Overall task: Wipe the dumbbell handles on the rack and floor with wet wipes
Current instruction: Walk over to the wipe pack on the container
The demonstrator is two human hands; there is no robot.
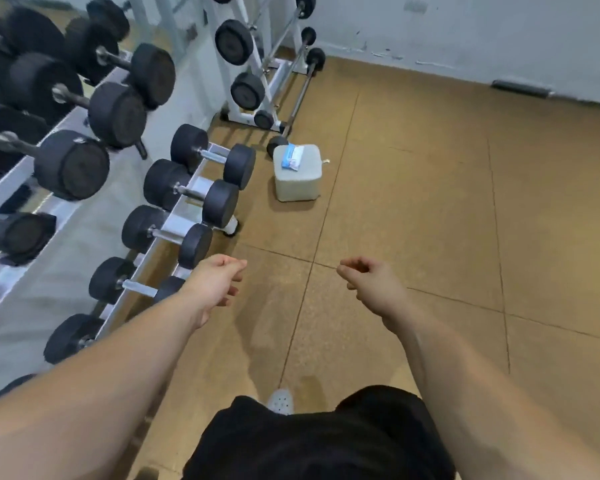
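A white rack (184,221) along the left carries black dumbbells with metal handles on two tiers; the lower row includes a dumbbell (212,156) at the far end and another dumbbell (167,235) closer to me. A blue and white pack of wet wipes (292,156) lies on top of a pale cube block (297,174) on the floor beyond the rack's end. My left hand (217,284) hovers beside the lower row with loosely curled fingers, holding nothing. My right hand (368,282) hangs over the floor, fingers also loosely curled and empty.
A second white rack (257,98) with fixed barbells stands at the back by the pale wall. Brown rubber floor tiles (430,220) spread out to the right. My white shoe (280,401) and black clothing show at the bottom.
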